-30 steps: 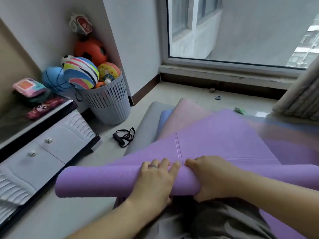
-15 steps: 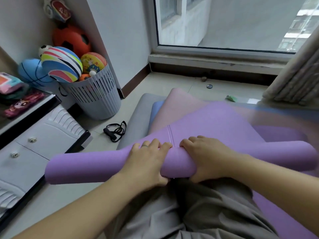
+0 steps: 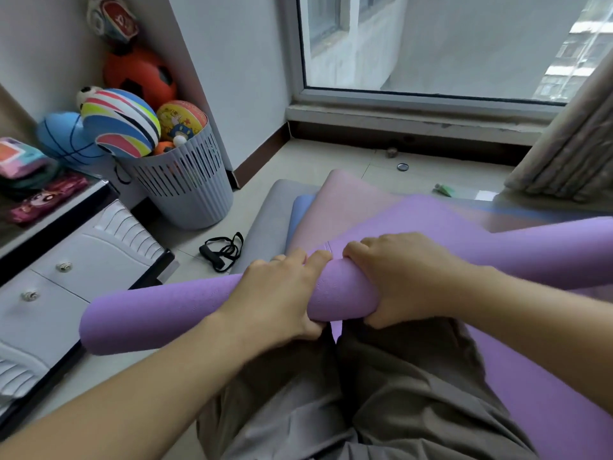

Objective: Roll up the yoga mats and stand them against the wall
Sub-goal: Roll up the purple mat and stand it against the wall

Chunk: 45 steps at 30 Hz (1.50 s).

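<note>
Both hands, left hand and right hand, curl side by side around the thick cylinder of the matte, finely dimpled purple foam yoga mat, just ahead of the person's knees and above a flat pink mat, blue mat and grey mat on the tiled floor. Less unrolled purple lies ahead than a second ago. Leftward, a slatted grey plastic basket holds coloured balls.

Purple mat roll fatter, advanced forward, right end now ahead; left hand, right hand gripping deeper around it.
</note>
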Available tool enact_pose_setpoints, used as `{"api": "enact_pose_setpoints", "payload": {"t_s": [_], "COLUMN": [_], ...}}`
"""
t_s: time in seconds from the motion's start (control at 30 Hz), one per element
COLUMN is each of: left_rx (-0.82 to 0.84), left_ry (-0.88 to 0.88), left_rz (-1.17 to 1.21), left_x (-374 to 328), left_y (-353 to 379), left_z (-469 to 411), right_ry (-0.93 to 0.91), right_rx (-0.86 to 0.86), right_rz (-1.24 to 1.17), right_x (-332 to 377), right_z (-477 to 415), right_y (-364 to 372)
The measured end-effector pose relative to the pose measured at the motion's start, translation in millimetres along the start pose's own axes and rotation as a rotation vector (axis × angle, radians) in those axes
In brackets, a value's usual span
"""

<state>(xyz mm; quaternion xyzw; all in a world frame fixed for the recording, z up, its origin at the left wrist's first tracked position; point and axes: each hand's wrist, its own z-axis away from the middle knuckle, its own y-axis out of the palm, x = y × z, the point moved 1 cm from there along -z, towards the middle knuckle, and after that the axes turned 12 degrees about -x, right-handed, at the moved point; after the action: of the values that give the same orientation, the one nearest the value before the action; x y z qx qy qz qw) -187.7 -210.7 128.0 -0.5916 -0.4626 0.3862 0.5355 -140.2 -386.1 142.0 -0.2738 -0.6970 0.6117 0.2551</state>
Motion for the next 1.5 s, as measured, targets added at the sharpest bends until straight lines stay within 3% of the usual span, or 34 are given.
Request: {"api": "enact_pose_setpoints", "payload": {"t_s": [0.1, 0.2, 0.27, 0.33, 0.43, 0.5, 0.57, 0.67, 0.77, 0.9, 1.07, 1.17, 1.33, 1.5], "left_rx": [0.030, 0.235, 0.286, 0.222, 0.044, 0.032, 0.066, 0.177, 0.155, 0.000, -0.031, -0.027, 0.090, 0.155], "left_ry": [0.051, 0.084, 0.069, 0.083, 0.153, 0.143, 0.105, 0.066, 0.048, 0.080, 0.092, 0.103, 0.157, 0.146], "left_rz": [0.055, 0.179, 0.256, 0.221, -0.036, -0.075, -0.001, 0.187, 0.167, -0.061, 0.055, 0.114, 0.064, 0.188], "left_x": [-7.6, -18.9, -16.4, -13.8, -23.9, -29.0, -22.4, -2.6, -1.3, -13.4, -7.3, -7.9, -25.9, -14.9], "left_y": [-7.7, 10.9, 16.8, 17.3, 20.0, 25.1, 26.5, 24.9, 28.2, 40.7, 14.4, -1.0, 19.1, 23.9], "left_z": [10.3, 21.1, 18.5, 16.3, 24.3, 27.6, 21.2, 5.2, -1.2, 9.3, -5.3, -3.6, 13.9, 6.1], "right_ry": [-0.018, 0.043, 0.101, 0.111, 0.165, 0.178, 0.158, 0.036, 0.053, 0.107, 0.129, 0.116, 0.128, -0.002], "right_rx": [0.064, 0.215, 0.274, 0.340, 0.505, 0.564, 0.515, 0.220, 0.109, 0.164, 0.417, 0.461, 0.445, 0.158], "right_rz": [-0.003, -0.124, -0.191, -0.220, -0.342, -0.351, -0.230, 0.111, 0.121, -0.033, -0.164, -0.180, -0.204, 0.085], "right_x": [3.3, 14.3, 13.0, 5.2, -4.9, -7.8, -5.8, 11.7, 17.1, -2.1, -15.0, -16.9, -0.5, 14.6], "right_z": [17.3, 38.1, 38.9, 29.2, 12.0, 4.4, 6.9, 22.9, 28.5, 9.7, -15.4, -10.5, 19.0, 43.5], "right_y": [-9.6, 15.1, 25.7, 27.3, 29.7, 32.5, 29.2, 27.6, 37.2, 33.1, 4.3, -18.2, 15.0, 19.3]}}
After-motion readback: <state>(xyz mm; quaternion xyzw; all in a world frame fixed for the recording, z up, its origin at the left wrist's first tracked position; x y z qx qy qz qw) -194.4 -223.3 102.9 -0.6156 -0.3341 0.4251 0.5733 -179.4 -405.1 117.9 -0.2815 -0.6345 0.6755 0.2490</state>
